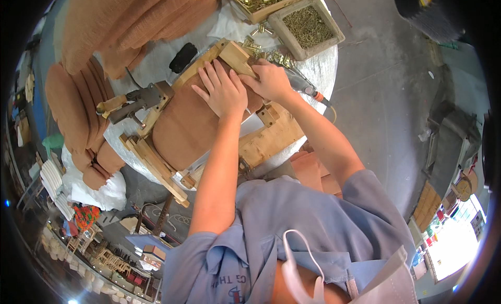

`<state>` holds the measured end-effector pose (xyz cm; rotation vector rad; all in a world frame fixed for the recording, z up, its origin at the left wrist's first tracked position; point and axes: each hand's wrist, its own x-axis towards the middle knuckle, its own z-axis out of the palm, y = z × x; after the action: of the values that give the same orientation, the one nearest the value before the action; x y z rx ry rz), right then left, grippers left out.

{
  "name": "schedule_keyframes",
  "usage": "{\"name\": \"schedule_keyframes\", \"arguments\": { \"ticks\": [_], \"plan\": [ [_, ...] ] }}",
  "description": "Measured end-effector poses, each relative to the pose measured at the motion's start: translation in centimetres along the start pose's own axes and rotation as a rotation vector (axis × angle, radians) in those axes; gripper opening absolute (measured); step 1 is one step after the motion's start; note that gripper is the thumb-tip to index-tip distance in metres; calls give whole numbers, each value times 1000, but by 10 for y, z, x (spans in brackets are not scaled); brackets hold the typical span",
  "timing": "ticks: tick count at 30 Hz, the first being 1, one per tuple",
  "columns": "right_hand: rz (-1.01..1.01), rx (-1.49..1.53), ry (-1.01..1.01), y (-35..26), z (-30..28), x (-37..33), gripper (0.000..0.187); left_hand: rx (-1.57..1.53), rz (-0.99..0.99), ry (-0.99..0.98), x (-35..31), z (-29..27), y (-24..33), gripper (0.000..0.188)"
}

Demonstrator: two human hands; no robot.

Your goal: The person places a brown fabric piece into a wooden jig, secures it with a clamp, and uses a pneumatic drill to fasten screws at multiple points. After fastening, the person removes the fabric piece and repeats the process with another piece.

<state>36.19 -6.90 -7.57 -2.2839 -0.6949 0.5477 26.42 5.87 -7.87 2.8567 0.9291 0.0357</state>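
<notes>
My left hand (pixel 228 94) lies flat with fingers spread on a brown rounded wooden panel (pixel 183 127). The panel sits inside a wooden frame jig (pixel 190 73). At the jig's far right corner, my right hand (pixel 275 83) is closed beside a pale wooden block (pixel 236 56), its thumb toward the panel's edge. What its fingers grip is hidden. Just right of that hand lies a grey power tool (pixel 298 81) with an orange-ringed cable end. A dark metal clamp (pixel 147 98) is fixed on the jig's left side.
Brown curved panels (pixel 78 105) are stacked at the left and far left. Behind the jig are a square tray of small screws (pixel 307 27), a wooden box of brass-coloured fittings (pixel 261 1), loose fittings (pixel 282 58) and a black bundle (pixel 183 57). Silvery wrap (pixel 326 69) covers the round table.
</notes>
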Motion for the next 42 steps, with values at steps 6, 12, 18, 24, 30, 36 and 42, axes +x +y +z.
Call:
{"name": "schedule_keyframes", "arguments": {
  "ticks": [6, 12, 18, 24, 30, 36, 42],
  "plan": [
    [-66, 106, 57, 12, -3, -1, 55, 37, 47, -35, -5, -5, -10, 64],
    [-8, 179, 2, 9, -8, -4, 54, 28, 71, -7, -5, 2, -14, 64],
    [-76, 108, 82, 12, 0, 3, 50, 135, 33, 12, -3, 29, -2, 67],
    [-35, 55, 33, -2, -2, -7, 51, 67, 49, 59, -13, 25, -11, 63],
    [-59, -118, 45, -36, 3, -36, 42, -247, 126, -5, -77, -23, -56, 56],
    [-461, -182, 215, -56, 23, -53, 35, -58, -359, 409, -184, -39, -204, 69],
    [-636, -149, 120, -104, 57, -44, 60, -114, -450, 218, -192, -62, -296, 98]
  ]
}}
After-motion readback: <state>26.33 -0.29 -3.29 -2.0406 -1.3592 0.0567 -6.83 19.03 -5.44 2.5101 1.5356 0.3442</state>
